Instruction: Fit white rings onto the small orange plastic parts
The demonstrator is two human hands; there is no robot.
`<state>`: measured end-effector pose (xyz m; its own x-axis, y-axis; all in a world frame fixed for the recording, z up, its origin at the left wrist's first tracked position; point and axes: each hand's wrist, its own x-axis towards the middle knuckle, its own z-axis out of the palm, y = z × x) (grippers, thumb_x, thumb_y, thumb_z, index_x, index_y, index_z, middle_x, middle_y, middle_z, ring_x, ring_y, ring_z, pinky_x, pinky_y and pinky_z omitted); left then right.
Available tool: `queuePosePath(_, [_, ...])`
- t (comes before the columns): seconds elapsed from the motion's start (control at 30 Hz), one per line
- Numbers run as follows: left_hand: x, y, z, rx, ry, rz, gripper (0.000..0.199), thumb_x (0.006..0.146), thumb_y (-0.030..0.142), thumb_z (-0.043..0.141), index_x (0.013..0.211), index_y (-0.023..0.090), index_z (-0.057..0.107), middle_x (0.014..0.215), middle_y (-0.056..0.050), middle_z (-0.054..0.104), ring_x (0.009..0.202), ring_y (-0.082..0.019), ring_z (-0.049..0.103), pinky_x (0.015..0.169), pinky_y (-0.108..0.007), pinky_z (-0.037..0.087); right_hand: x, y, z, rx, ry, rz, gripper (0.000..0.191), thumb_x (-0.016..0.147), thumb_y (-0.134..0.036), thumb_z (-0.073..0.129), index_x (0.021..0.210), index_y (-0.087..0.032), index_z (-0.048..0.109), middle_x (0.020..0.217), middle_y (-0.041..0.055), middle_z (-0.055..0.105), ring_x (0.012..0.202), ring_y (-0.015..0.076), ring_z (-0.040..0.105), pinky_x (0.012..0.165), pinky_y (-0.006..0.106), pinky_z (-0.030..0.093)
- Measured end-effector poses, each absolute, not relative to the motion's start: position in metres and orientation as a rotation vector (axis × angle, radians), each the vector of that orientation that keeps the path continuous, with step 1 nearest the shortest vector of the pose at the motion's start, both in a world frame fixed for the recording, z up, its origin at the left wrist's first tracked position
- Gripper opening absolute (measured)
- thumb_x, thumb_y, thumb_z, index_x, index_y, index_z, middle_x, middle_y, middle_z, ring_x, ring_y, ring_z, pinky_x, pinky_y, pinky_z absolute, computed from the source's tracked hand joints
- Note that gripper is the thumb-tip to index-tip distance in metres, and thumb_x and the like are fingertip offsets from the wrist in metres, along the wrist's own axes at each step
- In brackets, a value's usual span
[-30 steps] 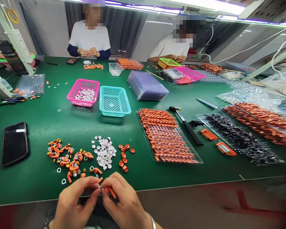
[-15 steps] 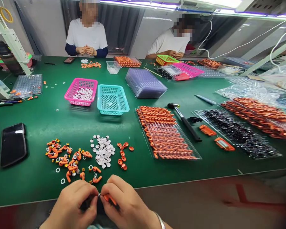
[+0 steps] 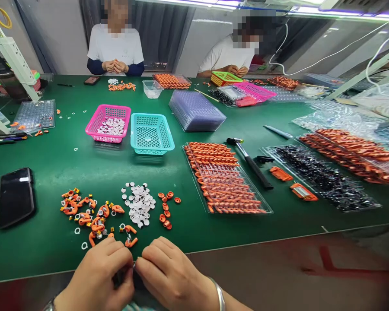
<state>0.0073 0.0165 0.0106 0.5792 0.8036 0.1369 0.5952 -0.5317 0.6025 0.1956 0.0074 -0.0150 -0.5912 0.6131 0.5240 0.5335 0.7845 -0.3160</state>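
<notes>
Small pale part (image 3: 135,262) is sitting between both hands at the near edge of the green table (image 3: 52,172); mostly hidden, so can't tell its direction or long axis. Left hand (image 3: 100,270) and right hand (image 3: 176,274) are pinching it, fingertips closed. Pink basket (image 3: 106,138) is holding white discs (image 3: 112,126), too many to count; turquoise basket (image 3: 153,151) is standing just right. Lying right: one hammer (image 3: 258,172), two orange rectangular pieces (image 3: 281,174). Lying left: one smartphone (image 3: 16,198).
</notes>
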Motion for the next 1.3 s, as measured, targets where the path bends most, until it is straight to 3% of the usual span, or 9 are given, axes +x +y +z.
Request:
queuePosePath(0.4, [0.007,0.022,0.016,1.833,1.175,0.407,0.016,0.077,0.019,0.043,0.066,0.019,0.055,0.061,0.002,0.056,0.059,-0.013,0.052,0.054,-0.021,0.040,0.198,0.006,-0.019,-0.791,-2.115,0.417,0.013,0.095,-0.012,0.046,0.091,-0.018,0.056,0.075,0.0046,0.057,0.066,0.0156,0.047,0.058,0.027,0.042])
queuePosePath(0.57, [0.003,0.022,0.009,2.007,1.218,0.452,0.016,0.079,0.016,0.044,0.065,0.018,0.053,0.063,0.002,0.057,0.059,-0.013,0.052,0.055,-0.022,0.039,0.202,0.005,-0.020,-0.845,-1.903,0.635,0.016,0.087,-0.006,0.051,0.094,-0.020,0.054,0.078,0.0025,0.052,0.069,0.0138,0.051,0.059,0.023,0.045])
queuePosePath(0.67, [-0.003,0.027,0.003,2.264,1.209,0.410,0.024,0.085,0.016,0.050,0.061,0.018,0.052,0.063,0.001,0.057,0.062,-0.016,0.053,0.060,-0.028,0.039,0.209,0.007,-0.021,-0.963,-1.735,0.714,0.017,0.087,-0.005,0.051,0.091,-0.022,0.054,0.082,0.0020,0.055,0.076,0.0135,0.055,0.067,0.023,0.047])
queuePosePath(0.77, [-0.005,0.041,0.000,2.405,1.211,0.424,0.020,0.087,0.015,0.060,0.067,0.017,0.061,0.071,-0.001,0.063,0.070,-0.020,0.056,0.066,-0.033,0.041,0.214,0.008,-0.026,-1.027,-1.609,0.827,0.015,0.090,-0.008,0.051,0.089,-0.023,0.053,0.087,0.0014,0.061,0.081,0.0138,0.059,0.074,0.025,0.048])
queuePosePath(0.9, [0.005,0.067,-0.002,2.410,1.231,0.473,0.016,0.088,0.007,0.062,0.090,0.019,0.072,0.089,-0.003,0.069,0.084,-0.021,0.061,0.077,-0.035,0.044,0.217,0.008,-0.031,-1.138,-1.598,0.916,0.010,0.091,-0.014,0.051,0.085,-0.022,0.054,0.079,-0.0002,0.060,0.070,0.0129,0.056,0.063,0.024,0.045])
queuePosePath(1.03, [0.021,0.089,-0.006,2.475,1.338,0.317,0.011,0.089,0.011,0.065,0.090,0.018,0.073,0.087,-0.004,0.069,0.082,-0.023,0.059,0.074,-0.037,0.044,0.218,0.009,-0.033,-1.219,-1.627,0.875,0.011,0.090,-0.018,0.051,0.079,-0.021,0.053,0.070,-0.0020,0.051,0.061,0.0120,0.048,0.056,0.024,0.039])
queuePosePath(1.3, [0.034,0.096,-0.011,2.517,1.355,0.249,0.011,0.088,0.011,0.065,0.088,0.019,0.073,0.084,-0.004,0.065,0.080,-0.023,0.056,0.072,-0.036,0.042,0.220,0.008,-0.036,-1.223,-1.636,0.901,0.012,0.091,-0.019,0.049,0.079,-0.020,0.053,0.071,-0.0013,0.052,0.061,0.0120,0.048,0.056,0.024,0.039])
